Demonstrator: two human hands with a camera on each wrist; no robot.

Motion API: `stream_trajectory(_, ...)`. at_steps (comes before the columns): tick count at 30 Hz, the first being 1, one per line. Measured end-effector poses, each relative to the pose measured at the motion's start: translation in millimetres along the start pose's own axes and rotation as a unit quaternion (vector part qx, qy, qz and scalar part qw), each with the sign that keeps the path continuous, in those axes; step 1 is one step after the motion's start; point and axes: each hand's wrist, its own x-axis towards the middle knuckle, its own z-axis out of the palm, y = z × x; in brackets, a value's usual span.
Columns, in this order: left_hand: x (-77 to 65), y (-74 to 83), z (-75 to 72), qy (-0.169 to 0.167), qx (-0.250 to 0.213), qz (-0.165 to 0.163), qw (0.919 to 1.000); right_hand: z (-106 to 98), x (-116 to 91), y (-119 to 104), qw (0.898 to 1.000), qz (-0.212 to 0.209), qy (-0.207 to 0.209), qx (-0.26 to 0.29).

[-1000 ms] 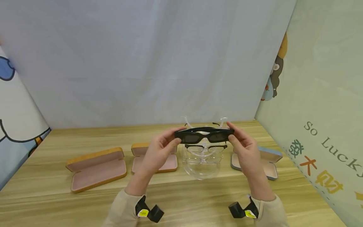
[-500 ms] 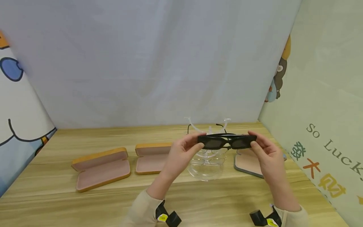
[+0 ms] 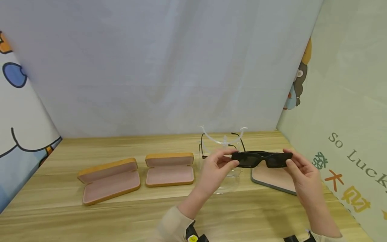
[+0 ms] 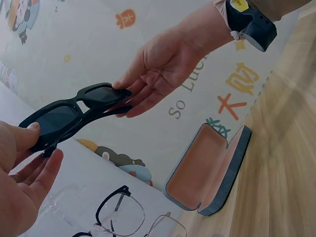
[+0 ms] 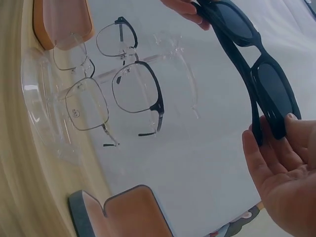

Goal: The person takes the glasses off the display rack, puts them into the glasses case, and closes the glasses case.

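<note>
Black sunglasses (image 3: 246, 159) with dark lenses and folded temples are held level above the table between my two hands. My left hand (image 3: 213, 173) pinches one end of them, thumb in front and fingers behind. At the other end, my right hand (image 3: 306, 179) pinches them the same way. In the head view they hang in front of an open blue-grey glasses case (image 3: 267, 177) with a peach lining, partly covered by the sunglasses and right hand. The left wrist view shows that case (image 4: 195, 170) whole, with nothing in it.
Left of the hands, a clear stand (image 5: 37, 96) bears black-browed glasses (image 5: 157, 98) and thin wire-framed glasses (image 5: 106, 101). Two open orange cases with pink linings, a middle one (image 3: 170, 175) and a left one (image 3: 112, 186), stand farther left. A grey cloth (image 3: 151, 67) hangs behind.
Both hands have carried the sunglasses rightward, from in front of the clear stand to in front of the blue-grey case. The grip at both ends stays the same. The head view has shifted slightly.
</note>
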Motion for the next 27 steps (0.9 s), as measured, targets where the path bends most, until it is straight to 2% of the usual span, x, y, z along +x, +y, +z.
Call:
stream_trajectory(3, -1.1, -4.2, 7.5, 0.008, 0.003, 0.001, 1.0000, -6, -3, 1, 1.000, 0.005, 0.005, -0.005)
stream_trajectory(9, -1.5, -10.2, 20.0, 0.008, 0.042, 0.031, 0.9986, -17, -8, 5, 1.000, 0.006, 0.025, -0.006)
stream_trajectory(17, 4.2, -16.6, 37.7, 0.002, 0.068, 0.071, 0.9952, -31, -17, 7, 0.998, 0.012, 0.055, 0.032)
stream_trajectory(20, 6.2, -19.4, 45.7, 0.009, 0.078, 0.071, 0.9943, -36, -18, 8, 0.996, 0.022, 0.078, 0.041)
stream_trajectory(27, 8.3, -23.5, 59.4, 0.005, 0.118, 0.037, 0.9923, -45, -22, 11, 0.988, 0.054, 0.142, 0.033)
